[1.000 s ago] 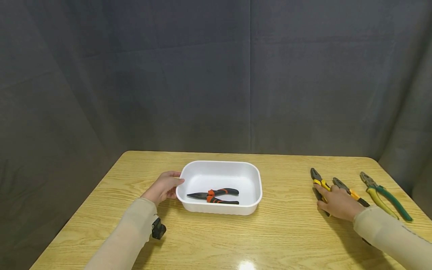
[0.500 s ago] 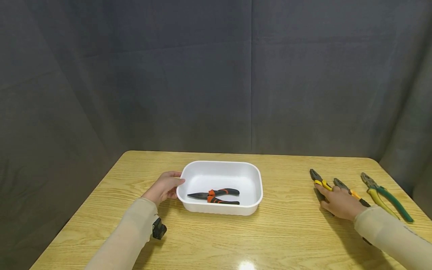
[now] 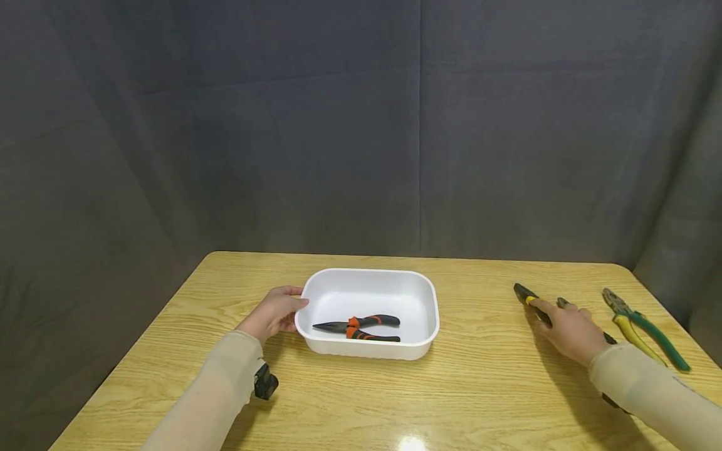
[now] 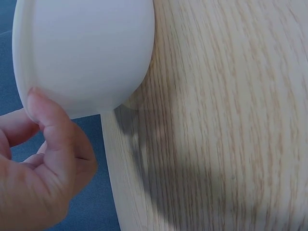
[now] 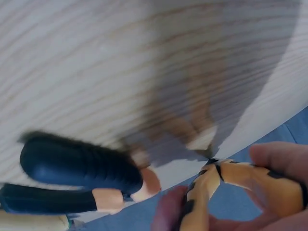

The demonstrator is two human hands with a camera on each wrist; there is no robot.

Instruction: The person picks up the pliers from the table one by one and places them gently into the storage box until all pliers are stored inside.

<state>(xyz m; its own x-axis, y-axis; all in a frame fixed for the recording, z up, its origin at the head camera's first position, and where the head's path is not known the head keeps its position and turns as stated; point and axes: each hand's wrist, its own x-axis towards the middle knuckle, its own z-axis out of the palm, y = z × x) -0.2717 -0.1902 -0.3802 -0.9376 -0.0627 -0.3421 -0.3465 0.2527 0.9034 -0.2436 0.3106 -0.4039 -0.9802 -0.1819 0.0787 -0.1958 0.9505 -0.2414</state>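
Now we're at the pick-up, it seems — our right hand grips the yellow-and-black pliers at the right of the table, our left hand pinches the white tray — next calls for lifting clear of the neighbouring pliers.

Bench: one passage, near edge to far edge, between white tray and right hand. Obstacle, toward right edge: green-and-yellow pliers.

readable text: none | right sleeve: faint marking, too small to read
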